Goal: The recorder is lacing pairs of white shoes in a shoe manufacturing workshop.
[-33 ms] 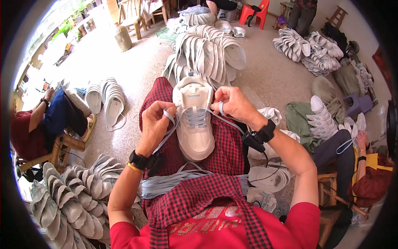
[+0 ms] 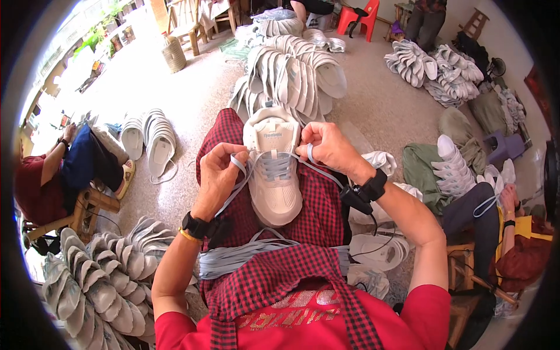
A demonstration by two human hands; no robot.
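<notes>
An off-white shoe upper [image 2: 275, 195] rests between my knees on a red-and-black checked apron [image 2: 326, 216], toe toward me. Grey-blue lace [image 2: 275, 168] crosses its lower eyelets. At the upper's left edge, my left hand [image 2: 218, 175] pinches one lace end, which loops over a finger and hangs down. My right hand [image 2: 330, 149] pinches the other end beside the right eyelets, with lace wound round a finger. Both ends run out from the tongue's sides. A bundle of grey-blue laces [image 2: 233, 263] lies across my lap.
Stacked shoe uppers [image 2: 286, 76] stand just ahead, with another heap [image 2: 99, 280] at lower left. More uppers [image 2: 158, 143] lie on the floor at left. Seated people work at left and right. A red plastic chair [image 2: 359, 22] stands at the back. A dark cable [image 2: 376, 233] hangs by my right wrist.
</notes>
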